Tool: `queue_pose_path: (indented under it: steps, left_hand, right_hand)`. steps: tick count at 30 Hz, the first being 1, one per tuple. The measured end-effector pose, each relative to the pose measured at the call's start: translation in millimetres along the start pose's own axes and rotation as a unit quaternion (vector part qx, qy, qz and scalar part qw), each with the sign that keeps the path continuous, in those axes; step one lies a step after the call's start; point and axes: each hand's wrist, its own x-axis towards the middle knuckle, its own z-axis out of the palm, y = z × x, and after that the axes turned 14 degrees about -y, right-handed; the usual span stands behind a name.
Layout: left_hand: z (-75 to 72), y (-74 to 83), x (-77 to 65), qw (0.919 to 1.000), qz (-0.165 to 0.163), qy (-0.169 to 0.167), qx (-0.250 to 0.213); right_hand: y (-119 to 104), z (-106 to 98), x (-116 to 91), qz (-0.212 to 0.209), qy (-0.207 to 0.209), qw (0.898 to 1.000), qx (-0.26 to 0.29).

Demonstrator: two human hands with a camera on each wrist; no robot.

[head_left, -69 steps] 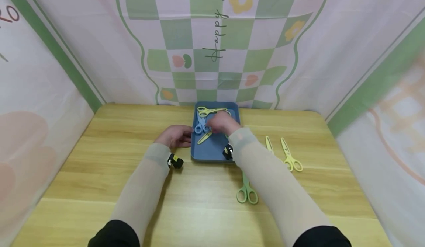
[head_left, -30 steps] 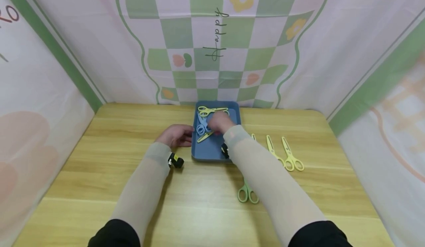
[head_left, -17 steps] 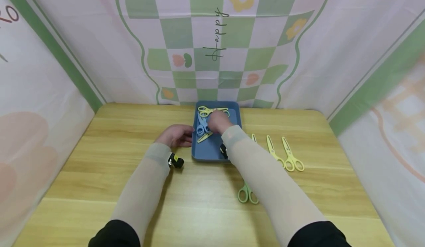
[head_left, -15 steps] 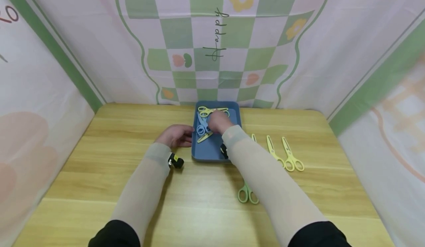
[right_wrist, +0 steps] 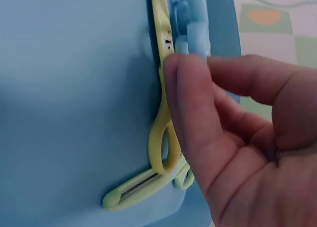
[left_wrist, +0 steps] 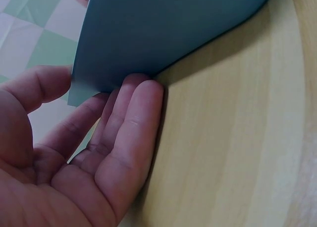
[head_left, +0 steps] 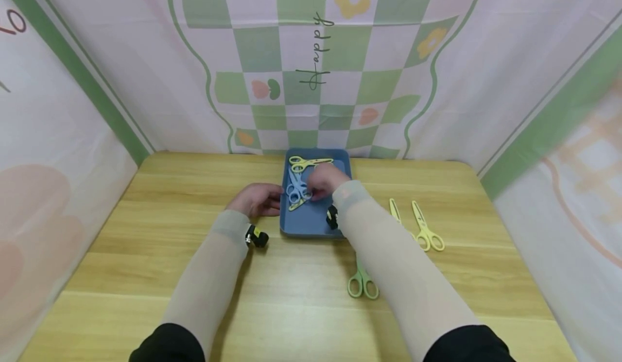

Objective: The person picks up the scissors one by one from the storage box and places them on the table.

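My right hand [head_left: 326, 180] reaches into the blue tray [head_left: 302, 228] at the back of the table. Its thumb and fingers pinch a handle of the light blue scissors [right_wrist: 197, 37]. These lie among other scissors on the tray's left side. Yellow scissors [right_wrist: 155, 140] run under the fingertips in the right wrist view, with a pale yellow-green blade [right_wrist: 136, 188] below them. More yellow scissors [head_left: 311, 162] lie across the tray's far end. My left hand [left_wrist: 106, 152] rests on the table, fingers against the tray's outer left wall, thumb tip at its rim.
Right of the tray, yellow scissors [head_left: 421, 227] lie on the wooden table [head_left: 272, 297], with another yellow pair [head_left: 394, 210] partly under my right sleeve. Green scissors [head_left: 360, 273] lie in front of the tray. Printed curtains [head_left: 262, 119] stand behind the table.
My right hand has shifted slightly right and toward me. The blue scissors' handles have moved with it and now cover more of the yellow blade. The left hand stays put.
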Motion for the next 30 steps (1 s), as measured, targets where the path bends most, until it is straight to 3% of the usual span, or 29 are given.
queue_pose_path:
  steps: [2,4,7,11,30]
  left_hand:
    - [-0.1,-0.8,-0.2,1.0000,0.003,0.000,0.003]
    - [0.0,-1.0,-0.2,1.0000,0.004,0.000,0.003]
    - [0.5,-0.8,-0.3,1.0000,0.007,-0.003,0.004]
    - [1.7,0.6,-0.6,1.0000,0.005,-0.005,0.004]
    - [1.6,-1.7,1.9,0.9999,0.012,-0.003,-0.003]
  right_hand:
    - [2.7,-2.1,-2.2,0.001,-0.020,0.997,0.070]
    - [4.3,-2.8,-3.5,0.012,-0.021,0.979,0.201]
    - [5.6,-3.9,-3.0,0.018,-0.039,0.964,0.263]
    - [6.1,-6.0,-1.0,0.024,-0.051,0.957,0.285]
    - [9.6,-8.5,-9.5,0.012,-0.071,0.957,0.283]
